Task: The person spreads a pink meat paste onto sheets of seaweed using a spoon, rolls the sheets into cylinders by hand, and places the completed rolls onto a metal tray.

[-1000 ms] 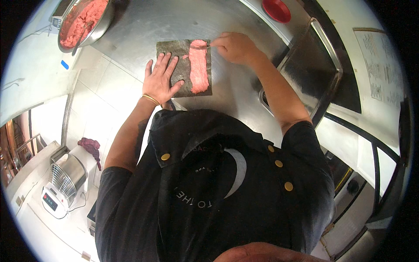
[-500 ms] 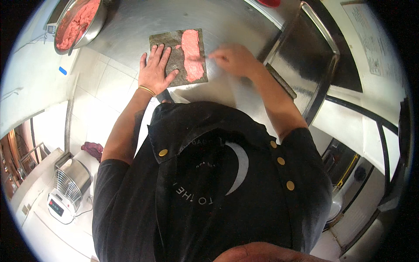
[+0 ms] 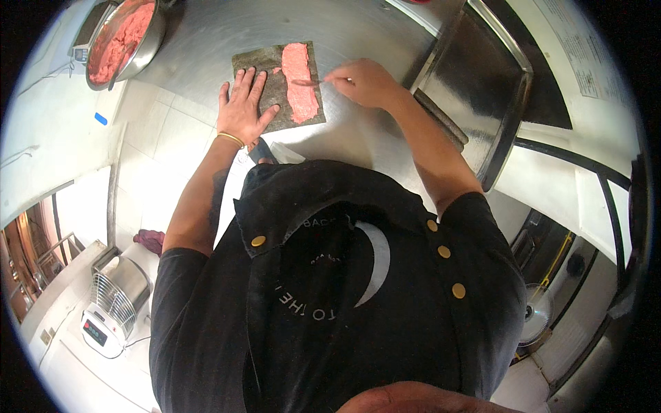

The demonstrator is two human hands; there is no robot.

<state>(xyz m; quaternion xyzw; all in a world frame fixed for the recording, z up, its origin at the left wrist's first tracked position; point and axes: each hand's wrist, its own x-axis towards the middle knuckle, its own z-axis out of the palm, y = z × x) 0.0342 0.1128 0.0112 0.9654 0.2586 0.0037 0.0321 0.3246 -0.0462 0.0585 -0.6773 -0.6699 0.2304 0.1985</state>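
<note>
My left hand (image 3: 241, 113) lies flat with its fingers spread on the left part of a dark green nori sheet (image 3: 267, 62). A strip of pink ground-meat-like paste (image 3: 297, 65) runs lengthwise along the sheet's right side, and a small bit of it sits just left of the strip. In my right hand (image 3: 365, 82), closed at the sheet's right edge, is a thin utensil (image 3: 306, 82). Its narrow end lies across the middle of the strip; whether it is a spoon or a knife I cannot tell.
The sheet rests on a steel table (image 3: 206, 34). A metal bowl (image 3: 151, 48) of pink paste stands at the far left. On the right are a dark tray (image 3: 475, 82) and a narrow dark slab (image 3: 441, 118). A white appliance (image 3: 103, 330) is at lower left.
My right hand, blurred before, now shows sharply, slightly farther up, with the utensil's end higher on the strip. My left hand stays flat on the nori sheet.
</note>
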